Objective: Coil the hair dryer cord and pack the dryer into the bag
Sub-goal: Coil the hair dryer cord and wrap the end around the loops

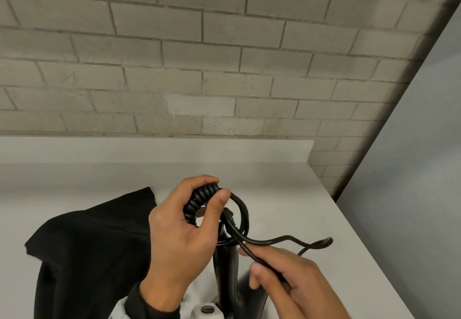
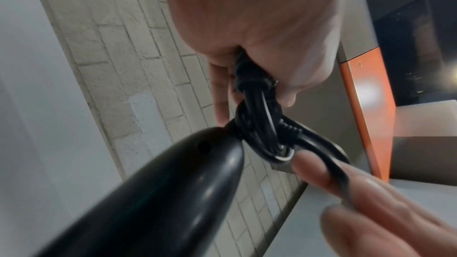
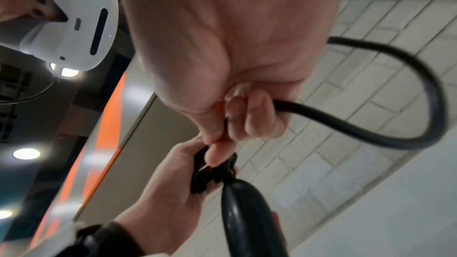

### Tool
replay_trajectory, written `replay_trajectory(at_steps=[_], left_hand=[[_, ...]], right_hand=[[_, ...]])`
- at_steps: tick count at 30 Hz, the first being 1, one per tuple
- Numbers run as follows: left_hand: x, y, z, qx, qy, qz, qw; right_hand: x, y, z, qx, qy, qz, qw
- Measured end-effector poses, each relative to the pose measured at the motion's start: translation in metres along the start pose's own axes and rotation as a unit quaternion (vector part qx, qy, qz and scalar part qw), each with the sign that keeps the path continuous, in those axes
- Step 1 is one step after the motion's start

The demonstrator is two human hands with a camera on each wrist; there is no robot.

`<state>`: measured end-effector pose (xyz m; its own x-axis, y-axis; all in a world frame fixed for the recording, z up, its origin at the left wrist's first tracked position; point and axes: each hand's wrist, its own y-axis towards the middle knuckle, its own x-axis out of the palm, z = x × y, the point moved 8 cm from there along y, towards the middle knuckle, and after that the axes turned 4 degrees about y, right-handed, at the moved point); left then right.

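My left hand (image 1: 192, 209) grips a bunch of the black coiled cord (image 1: 199, 200) above the hair dryer's black handle (image 1: 227, 266), which stands upright between my hands. A smooth loop of cord (image 1: 245, 215) arcs to the right of the bunch. My right hand (image 1: 279, 268) pinches the straight cord (image 1: 264, 242) just below that loop; the free end trails right over the counter. In the left wrist view the handle (image 2: 173, 192) and wound cord (image 2: 257, 124) sit under my left hand (image 2: 259, 56). The right wrist view has my right hand (image 3: 235, 114) holding the cord (image 3: 371, 124). A black bag (image 1: 92, 251) lies at the left.
A pale grey counter (image 1: 287, 184) runs to a low backsplash under a grey brick wall (image 1: 199, 56). Its right edge drops off diagonally toward a grey floor area (image 1: 411, 194). A white head-worn device (image 3: 74, 22) shows in the right wrist view.
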<state>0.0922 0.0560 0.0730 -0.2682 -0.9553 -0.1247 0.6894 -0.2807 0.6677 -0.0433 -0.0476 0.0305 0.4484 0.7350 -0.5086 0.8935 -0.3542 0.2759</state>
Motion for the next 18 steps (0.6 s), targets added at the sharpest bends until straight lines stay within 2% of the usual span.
replay_trajectory(at_steps=[4,10,15,18], left_hand=[[0.008,-0.001,0.003,-0.002,-0.027,-0.020,0.999],[0.011,-0.002,0.001,-0.022,-0.057,-0.029,0.998],[0.012,-0.003,0.001,-0.026,-0.062,-0.032,0.997],[0.014,-0.005,0.003,-0.028,-0.072,-0.029,0.997]], right_hand=[[-0.009,-0.005,0.003,-0.001,0.020,-0.035,0.999],[-0.015,-0.008,-0.005,-0.053,0.015,0.007,0.998],[-0.015,-0.010,-0.004,-0.058,0.074,0.019,0.995],[-0.012,-0.012,-0.003,-0.036,0.163,0.011,0.986]])
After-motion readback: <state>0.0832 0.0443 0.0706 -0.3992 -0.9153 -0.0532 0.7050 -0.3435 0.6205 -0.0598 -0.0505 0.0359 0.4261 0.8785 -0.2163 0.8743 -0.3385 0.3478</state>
